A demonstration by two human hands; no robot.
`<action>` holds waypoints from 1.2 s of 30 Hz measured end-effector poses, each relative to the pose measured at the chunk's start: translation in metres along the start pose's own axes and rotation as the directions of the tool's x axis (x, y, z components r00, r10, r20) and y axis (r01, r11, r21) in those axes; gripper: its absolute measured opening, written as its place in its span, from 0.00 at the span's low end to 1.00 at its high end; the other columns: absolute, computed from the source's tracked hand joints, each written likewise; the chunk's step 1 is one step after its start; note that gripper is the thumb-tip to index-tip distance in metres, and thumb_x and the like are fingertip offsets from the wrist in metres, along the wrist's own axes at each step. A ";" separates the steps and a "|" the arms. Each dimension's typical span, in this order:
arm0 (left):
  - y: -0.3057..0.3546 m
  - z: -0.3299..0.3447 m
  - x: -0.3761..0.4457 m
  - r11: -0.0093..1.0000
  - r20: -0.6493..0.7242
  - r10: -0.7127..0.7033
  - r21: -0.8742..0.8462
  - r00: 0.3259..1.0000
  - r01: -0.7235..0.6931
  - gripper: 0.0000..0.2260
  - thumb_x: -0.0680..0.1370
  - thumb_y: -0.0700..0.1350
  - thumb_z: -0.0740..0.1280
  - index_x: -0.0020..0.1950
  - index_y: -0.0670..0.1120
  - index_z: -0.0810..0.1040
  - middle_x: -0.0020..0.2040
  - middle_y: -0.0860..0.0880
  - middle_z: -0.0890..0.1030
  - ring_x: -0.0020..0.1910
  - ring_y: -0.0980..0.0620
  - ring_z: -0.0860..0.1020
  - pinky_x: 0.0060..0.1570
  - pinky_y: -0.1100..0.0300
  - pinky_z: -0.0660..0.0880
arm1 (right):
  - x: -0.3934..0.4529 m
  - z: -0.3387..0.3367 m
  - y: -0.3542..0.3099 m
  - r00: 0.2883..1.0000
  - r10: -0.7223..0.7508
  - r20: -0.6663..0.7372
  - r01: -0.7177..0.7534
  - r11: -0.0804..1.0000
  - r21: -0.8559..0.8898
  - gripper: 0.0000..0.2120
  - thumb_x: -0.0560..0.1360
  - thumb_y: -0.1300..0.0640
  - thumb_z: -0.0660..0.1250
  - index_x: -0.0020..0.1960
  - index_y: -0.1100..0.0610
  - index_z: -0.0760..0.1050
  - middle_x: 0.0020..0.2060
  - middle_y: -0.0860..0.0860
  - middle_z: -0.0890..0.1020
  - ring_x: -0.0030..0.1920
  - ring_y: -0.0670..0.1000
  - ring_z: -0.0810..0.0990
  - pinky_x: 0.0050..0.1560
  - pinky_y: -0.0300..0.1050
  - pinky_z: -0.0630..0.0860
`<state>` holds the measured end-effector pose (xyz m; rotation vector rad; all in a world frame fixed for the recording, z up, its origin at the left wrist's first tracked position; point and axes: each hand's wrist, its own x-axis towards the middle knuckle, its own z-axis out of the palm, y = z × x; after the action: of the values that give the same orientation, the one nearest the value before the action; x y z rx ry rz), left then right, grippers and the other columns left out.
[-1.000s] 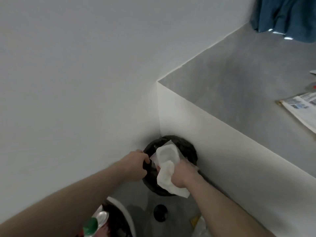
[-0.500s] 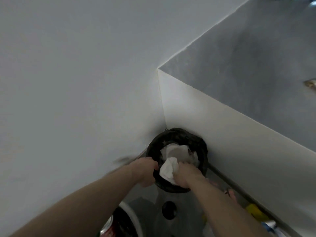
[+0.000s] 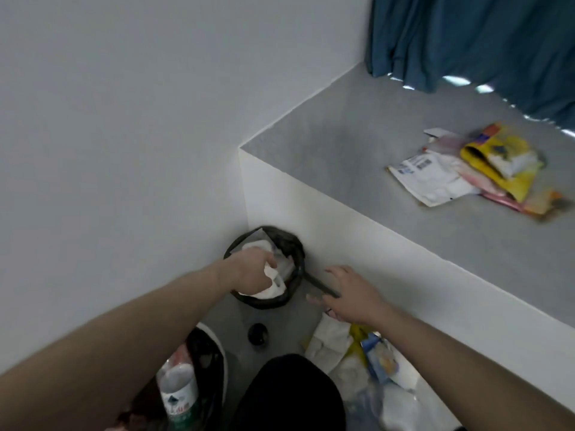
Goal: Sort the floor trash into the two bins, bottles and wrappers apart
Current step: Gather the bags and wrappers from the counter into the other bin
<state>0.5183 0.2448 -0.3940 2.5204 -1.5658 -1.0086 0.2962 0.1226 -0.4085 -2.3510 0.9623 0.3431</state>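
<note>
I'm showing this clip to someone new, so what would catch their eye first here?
Probably the left hand pressing white paper into the small black bin in the wall corner, while the right hand hovers open beside it. Next, the bright yellow wrappers piled on the grey ledge under the blue curtain.

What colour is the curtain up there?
Dark teal blue curtain, seen in the head view.

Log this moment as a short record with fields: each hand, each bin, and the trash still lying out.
left hand: pressing white paper into the corner bin
right hand: open, empty, beside that bin
corner bin: black, holds white paper
near bin: holds bottles
floor trash: wrappers below the right hand
raised ledge: wrapper pile on top
</note>
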 end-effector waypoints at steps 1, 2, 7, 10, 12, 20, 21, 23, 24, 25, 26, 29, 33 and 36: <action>0.014 0.000 -0.012 0.999 -0.016 0.032 0.017 0.999 -0.031 0.23 0.78 0.50 0.67 0.73 0.52 0.72 0.71 0.49 0.71 0.70 0.48 0.71 0.66 0.60 0.67 | -0.024 -0.007 0.005 1.000 0.015 -0.012 -0.015 1.000 0.016 0.41 0.70 0.35 0.63 0.78 0.52 0.62 0.74 0.51 0.66 0.72 0.54 0.68 0.70 0.44 0.66; 0.027 0.001 -0.024 0.997 -0.038 0.063 0.039 0.997 -0.062 0.23 0.76 0.52 0.67 0.72 0.53 0.73 0.70 0.50 0.72 0.70 0.48 0.71 0.67 0.59 0.67 | -0.049 -0.014 0.011 0.999 0.035 -0.031 -0.034 0.999 0.026 0.41 0.69 0.34 0.63 0.78 0.51 0.62 0.75 0.50 0.65 0.73 0.53 0.68 0.71 0.43 0.65; 0.087 0.007 -0.074 0.978 -0.112 0.205 0.058 0.972 -0.199 0.19 0.72 0.53 0.68 0.63 0.56 0.78 0.66 0.55 0.72 0.66 0.52 0.74 0.64 0.65 0.65 | -0.147 -0.034 0.040 0.981 0.114 -0.157 -0.106 0.993 0.061 0.34 0.76 0.47 0.69 0.78 0.49 0.61 0.76 0.48 0.64 0.74 0.50 0.66 0.70 0.35 0.60; 0.115 0.003 -0.093 0.957 -0.175 0.288 0.065 0.941 -0.281 0.19 0.75 0.49 0.68 0.66 0.55 0.75 0.67 0.58 0.68 0.66 0.55 0.73 0.55 0.70 0.61 | -0.186 -0.050 0.048 0.965 0.132 -0.227 -0.115 0.989 0.090 0.34 0.76 0.48 0.68 0.78 0.47 0.59 0.77 0.45 0.61 0.75 0.48 0.63 0.73 0.35 0.58; 0.129 -0.001 -0.101 0.942 -0.220 0.335 0.054 0.916 -0.331 0.20 0.75 0.48 0.68 0.67 0.55 0.75 0.69 0.58 0.67 0.66 0.57 0.72 0.58 0.71 0.61 | -0.200 -0.063 0.052 0.953 0.112 -0.281 -0.084 0.990 0.110 0.35 0.76 0.47 0.68 0.78 0.46 0.58 0.78 0.45 0.59 0.76 0.46 0.61 0.74 0.35 0.56; 0.150 -0.046 -0.083 0.953 -0.352 0.280 -0.014 0.893 -0.304 0.21 0.72 0.51 0.69 0.65 0.58 0.76 0.71 0.59 0.65 0.65 0.57 0.75 0.64 0.70 0.65 | -0.162 -0.146 0.066 0.935 -0.018 -0.353 0.075 0.986 0.150 0.34 0.77 0.45 0.68 0.79 0.46 0.58 0.77 0.42 0.58 0.76 0.42 0.59 0.73 0.33 0.54; 0.154 -0.053 -0.078 0.955 -0.368 0.268 -0.023 0.890 -0.297 0.21 0.72 0.50 0.69 0.65 0.57 0.76 0.71 0.58 0.66 0.66 0.57 0.74 0.64 0.70 0.64 | -0.155 -0.157 0.067 0.939 -0.022 -0.344 0.079 0.985 0.154 0.34 0.77 0.45 0.68 0.79 0.46 0.58 0.78 0.43 0.57 0.77 0.43 0.57 0.74 0.34 0.54; 0.163 -0.068 -0.074 0.959 -0.394 0.236 -0.053 0.889 -0.278 0.21 0.72 0.51 0.70 0.65 0.57 0.77 0.72 0.56 0.68 0.68 0.57 0.72 0.68 0.66 0.65 | -0.150 -0.180 0.069 0.944 -0.006 -0.329 0.074 0.978 0.193 0.34 0.77 0.45 0.68 0.79 0.46 0.58 0.78 0.42 0.56 0.78 0.43 0.56 0.74 0.36 0.55; 0.169 -0.076 -0.077 0.964 -0.386 0.214 -0.068 0.897 -0.259 0.20 0.72 0.51 0.70 0.65 0.57 0.77 0.72 0.56 0.68 0.69 0.56 0.72 0.69 0.64 0.66 | -0.153 -0.190 0.068 0.947 0.012 -0.320 0.066 0.971 0.231 0.34 0.77 0.45 0.68 0.78 0.45 0.58 0.78 0.42 0.56 0.78 0.43 0.56 0.74 0.37 0.55; 0.176 -0.086 -0.083 0.970 -0.369 0.185 -0.079 0.911 -0.229 0.20 0.72 0.53 0.69 0.65 0.57 0.77 0.72 0.56 0.68 0.69 0.55 0.72 0.69 0.61 0.67 | -0.160 -0.201 0.066 0.952 0.039 -0.303 0.049 0.960 0.277 0.34 0.77 0.46 0.68 0.78 0.44 0.58 0.78 0.41 0.56 0.77 0.42 0.56 0.74 0.38 0.57; 0.182 -0.097 -0.091 0.976 -0.355 0.157 -0.088 0.922 -0.200 0.21 0.71 0.54 0.68 0.65 0.58 0.77 0.73 0.57 0.68 0.69 0.54 0.71 0.69 0.57 0.68 | -0.170 -0.213 0.062 0.959 0.065 -0.277 0.027 0.949 0.315 0.33 0.76 0.46 0.68 0.78 0.44 0.58 0.78 0.41 0.56 0.77 0.43 0.57 0.75 0.39 0.58; 0.209 -0.133 -0.137 0.974 -0.342 0.106 -0.151 0.934 -0.166 0.22 0.69 0.54 0.68 0.63 0.58 0.78 0.70 0.56 0.71 0.69 0.52 0.72 0.68 0.53 0.70 | -0.215 -0.252 0.045 0.979 0.111 -0.169 -0.042 0.929 0.367 0.33 0.77 0.46 0.68 0.78 0.44 0.59 0.78 0.42 0.57 0.78 0.44 0.57 0.76 0.42 0.59; 0.255 -0.187 -0.227 0.965 -0.296 -0.094 -0.261 0.951 0.014 0.21 0.71 0.46 0.73 0.64 0.52 0.80 0.70 0.52 0.72 0.68 0.48 0.74 0.66 0.57 0.68 | -0.297 -0.311 0.021 0.986 0.158 -0.054 -0.122 0.905 0.407 0.31 0.77 0.45 0.67 0.77 0.44 0.60 0.79 0.42 0.57 0.78 0.44 0.57 0.76 0.43 0.60; 0.289 -0.214 -0.284 0.957 -0.248 -0.151 -0.279 0.957 0.079 0.21 0.72 0.48 0.72 0.65 0.52 0.79 0.71 0.50 0.71 0.66 0.46 0.75 0.65 0.56 0.70 | -0.348 -0.355 0.011 0.986 0.168 -0.022 -0.143 0.897 0.418 0.32 0.76 0.43 0.68 0.76 0.44 0.62 0.78 0.42 0.59 0.77 0.44 0.58 0.75 0.43 0.60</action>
<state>0.3149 0.2613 0.0166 2.4579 -1.1388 -0.7835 0.0494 0.0999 0.0225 -1.9101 1.1304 0.1136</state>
